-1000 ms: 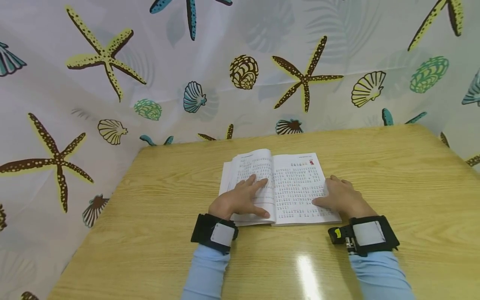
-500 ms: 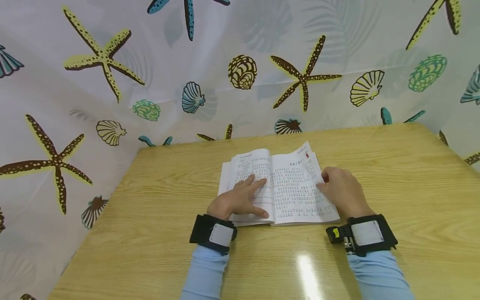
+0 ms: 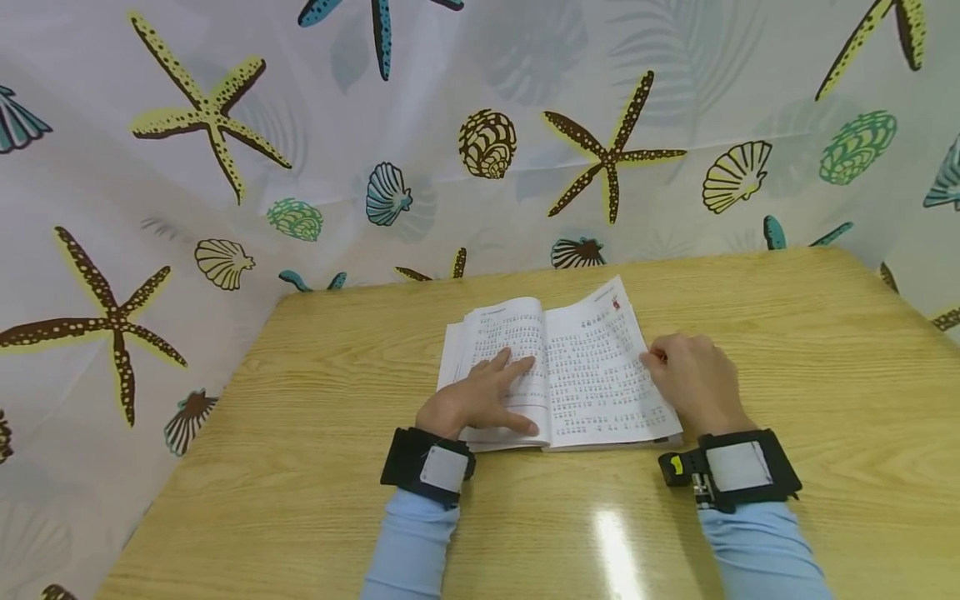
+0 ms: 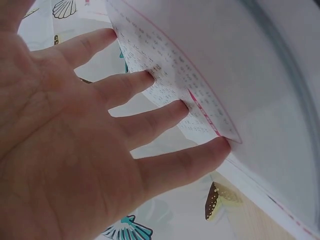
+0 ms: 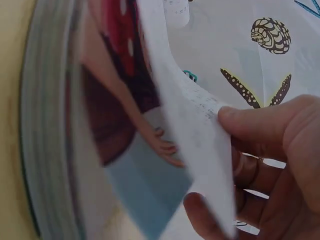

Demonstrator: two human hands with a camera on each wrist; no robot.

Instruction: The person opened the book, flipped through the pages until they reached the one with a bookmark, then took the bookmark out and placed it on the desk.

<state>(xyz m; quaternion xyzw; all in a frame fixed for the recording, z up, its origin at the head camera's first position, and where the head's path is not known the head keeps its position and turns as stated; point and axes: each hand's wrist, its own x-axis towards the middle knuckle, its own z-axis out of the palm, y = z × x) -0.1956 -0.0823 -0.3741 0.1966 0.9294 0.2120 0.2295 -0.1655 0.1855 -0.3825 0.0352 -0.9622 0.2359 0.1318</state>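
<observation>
Open book of white printed paper (image 3: pixel 546 383) on a yellow wood-grain counter (image 3: pixel 330 433).
Left hand (image 3: pixel 480 400), fingers spread, rests on the book's left page (image 3: pixel 510 333); right hand (image 3: pixel 693 379) pinches a raised white paper leaf (image 3: pixel 600 375) at the book's right edge; thin-looking, likely light, floppy and easily creased, it is best held there.

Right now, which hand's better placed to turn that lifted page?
Right, I'd judge: the right hand pinches the outer edge of the lifted page between thumb and finger. The left hand lies spread on the facing page, probably better for steadying.
</observation>
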